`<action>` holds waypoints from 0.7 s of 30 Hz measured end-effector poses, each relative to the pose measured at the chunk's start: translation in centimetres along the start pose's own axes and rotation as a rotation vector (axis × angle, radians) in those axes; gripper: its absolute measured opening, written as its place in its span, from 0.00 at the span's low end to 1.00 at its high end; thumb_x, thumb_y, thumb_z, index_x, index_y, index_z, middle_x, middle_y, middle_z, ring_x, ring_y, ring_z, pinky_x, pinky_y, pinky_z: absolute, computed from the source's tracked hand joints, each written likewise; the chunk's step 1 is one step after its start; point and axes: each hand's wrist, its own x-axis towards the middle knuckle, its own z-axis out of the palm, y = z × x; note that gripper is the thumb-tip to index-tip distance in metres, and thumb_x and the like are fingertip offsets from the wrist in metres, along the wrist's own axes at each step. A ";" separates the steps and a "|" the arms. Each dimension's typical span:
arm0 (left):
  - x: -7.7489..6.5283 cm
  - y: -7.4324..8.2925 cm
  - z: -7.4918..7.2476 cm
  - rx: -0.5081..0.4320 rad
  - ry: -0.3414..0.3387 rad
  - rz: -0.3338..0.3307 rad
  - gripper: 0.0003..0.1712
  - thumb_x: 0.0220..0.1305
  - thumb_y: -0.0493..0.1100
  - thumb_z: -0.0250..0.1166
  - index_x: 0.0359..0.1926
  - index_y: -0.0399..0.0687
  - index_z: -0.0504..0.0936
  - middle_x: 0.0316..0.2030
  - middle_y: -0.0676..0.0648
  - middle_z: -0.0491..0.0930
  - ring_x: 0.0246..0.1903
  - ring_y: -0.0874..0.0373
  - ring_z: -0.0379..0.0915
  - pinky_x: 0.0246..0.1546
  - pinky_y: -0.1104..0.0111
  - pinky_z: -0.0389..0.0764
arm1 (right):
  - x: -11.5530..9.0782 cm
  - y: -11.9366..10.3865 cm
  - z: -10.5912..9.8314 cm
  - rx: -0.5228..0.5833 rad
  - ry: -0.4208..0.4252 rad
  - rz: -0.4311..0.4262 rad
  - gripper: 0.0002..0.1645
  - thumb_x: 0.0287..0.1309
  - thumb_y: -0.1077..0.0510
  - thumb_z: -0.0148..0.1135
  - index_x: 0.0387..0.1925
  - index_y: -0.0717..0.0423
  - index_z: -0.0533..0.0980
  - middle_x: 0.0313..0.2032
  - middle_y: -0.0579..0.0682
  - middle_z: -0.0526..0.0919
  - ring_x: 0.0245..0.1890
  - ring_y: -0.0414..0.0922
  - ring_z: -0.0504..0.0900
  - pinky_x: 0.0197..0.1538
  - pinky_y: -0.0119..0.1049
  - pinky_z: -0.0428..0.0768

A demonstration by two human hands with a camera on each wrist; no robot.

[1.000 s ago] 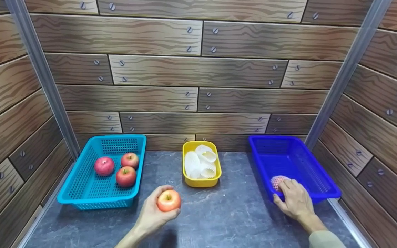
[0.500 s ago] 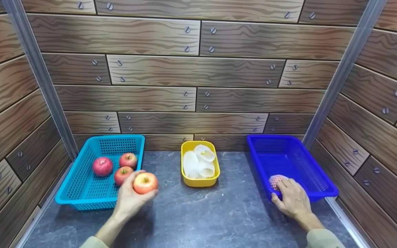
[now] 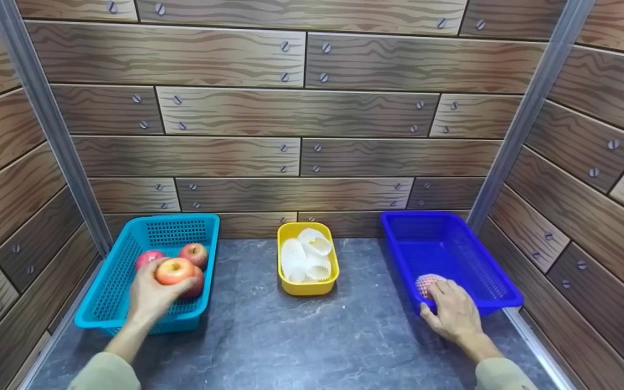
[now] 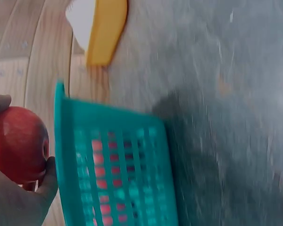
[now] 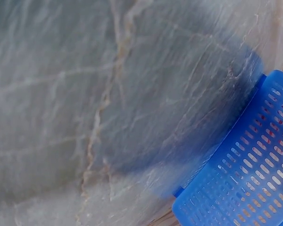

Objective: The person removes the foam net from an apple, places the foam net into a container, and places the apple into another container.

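My left hand (image 3: 152,295) holds a red-and-yellow apple (image 3: 175,270) over the turquoise basket (image 3: 95,311), its fingers and thumb curved round the fruit. In the left wrist view the same apple (image 4: 21,143) is beside the basket's rim. Other apples lie in that basket: a pinkish one (image 3: 148,258), a red one (image 3: 194,253), and another (image 3: 195,284) partly behind the held apple. At the near left corner of the blue basket (image 3: 477,254), my right hand (image 3: 454,311) has bent fingers over an apple in a white foam net (image 3: 429,285). The hand hides part of it.
Between the baskets stands a yellow box (image 3: 308,288) with several white foam nets (image 3: 305,254) in it. All stand on a dark grey marbled tabletop (image 3: 290,346). Walls with a wood-plank print (image 3: 236,157) enclose the back and both sides.
My left hand has carried its apple leftward from the middle of the tabletop to over the turquoise basket. My right hand stays at the netted apple. The head view has shifted slightly.
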 end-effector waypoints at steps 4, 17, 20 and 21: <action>1.4 -1.4 -1.3 0.101 -0.024 -0.063 0.55 0.52 0.64 0.81 0.71 0.37 0.72 0.58 0.31 0.77 0.55 0.37 0.72 0.52 0.44 0.77 | 0.1 0.0 0.0 0.005 0.004 -0.003 0.22 0.52 0.41 0.60 0.36 0.55 0.76 0.33 0.55 0.78 0.33 0.58 0.76 0.36 0.54 0.76; 4.6 -4.8 -3.2 0.246 -0.164 -0.219 0.56 0.55 0.61 0.77 0.68 0.24 0.66 0.54 0.25 0.75 0.52 0.31 0.69 0.48 0.42 0.75 | 0.1 0.0 0.1 -0.013 0.022 -0.022 0.22 0.52 0.41 0.58 0.35 0.56 0.76 0.33 0.55 0.78 0.33 0.58 0.76 0.36 0.54 0.76; 5.1 -5.0 -3.3 0.265 -0.196 -0.239 0.51 0.54 0.59 0.77 0.62 0.24 0.68 0.50 0.26 0.76 0.48 0.33 0.71 0.46 0.45 0.75 | 0.0 0.0 0.1 -0.017 0.030 -0.026 0.21 0.53 0.41 0.57 0.34 0.55 0.76 0.33 0.55 0.78 0.33 0.58 0.76 0.36 0.53 0.76; 5.3 -5.0 -3.3 0.270 -0.209 -0.243 0.49 0.54 0.59 0.77 0.60 0.24 0.68 0.48 0.27 0.75 0.47 0.34 0.71 0.45 0.46 0.76 | 0.0 0.0 0.1 -0.017 0.031 -0.025 0.21 0.52 0.41 0.57 0.34 0.55 0.76 0.33 0.55 0.78 0.33 0.58 0.76 0.36 0.53 0.76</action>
